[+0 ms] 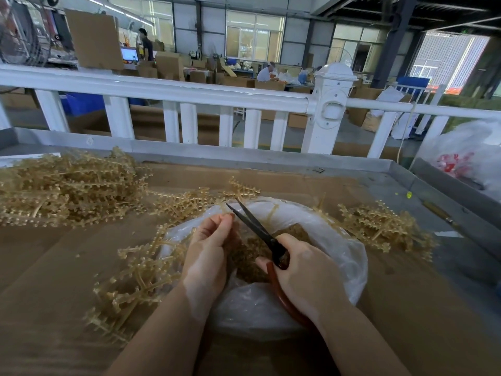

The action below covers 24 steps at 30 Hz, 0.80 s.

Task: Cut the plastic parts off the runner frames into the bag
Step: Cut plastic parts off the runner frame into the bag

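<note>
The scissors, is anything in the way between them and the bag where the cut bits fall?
Nothing visible is. The scissors, gripped by the right hand, are open right above the bag. The left hand pinches a runner frame at the blades, over the bag's open mouth.

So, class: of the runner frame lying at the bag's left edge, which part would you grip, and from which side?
Grip the runner frame by its thick central stem, coming from above on the bag side. The stem is bare and stiff; the side branches carry small parts and would likely flex.
</note>
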Motion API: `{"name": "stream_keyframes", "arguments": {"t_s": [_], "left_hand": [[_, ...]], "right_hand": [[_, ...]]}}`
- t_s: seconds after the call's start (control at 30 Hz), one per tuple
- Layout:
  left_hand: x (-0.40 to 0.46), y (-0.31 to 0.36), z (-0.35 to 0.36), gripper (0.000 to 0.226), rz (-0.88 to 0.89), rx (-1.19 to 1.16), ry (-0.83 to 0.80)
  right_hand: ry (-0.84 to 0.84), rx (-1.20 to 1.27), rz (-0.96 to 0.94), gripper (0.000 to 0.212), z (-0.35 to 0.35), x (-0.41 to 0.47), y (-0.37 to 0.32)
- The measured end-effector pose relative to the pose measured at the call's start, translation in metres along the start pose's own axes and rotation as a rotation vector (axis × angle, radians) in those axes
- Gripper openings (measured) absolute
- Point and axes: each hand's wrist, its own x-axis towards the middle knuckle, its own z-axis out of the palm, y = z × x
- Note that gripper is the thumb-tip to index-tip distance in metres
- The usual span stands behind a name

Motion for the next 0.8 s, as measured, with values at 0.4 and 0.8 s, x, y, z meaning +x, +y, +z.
{"name": "stream_keyframes", "arguments": {"t_s": [0.4,0.8], "left_hand": [[0.003,-0.005,-0.004,0.006,0.025,0.085,0.017],[0.007,-0.005,-0.007,0.015,0.03,0.011,-0.004]], "right_hand": [[-0.02,0.24,-0.009,0.023,-0.014,0.008,-0.007],[0.202,-0.068,-0.072,0.042,0.008,-0.004,-0.006]]}}
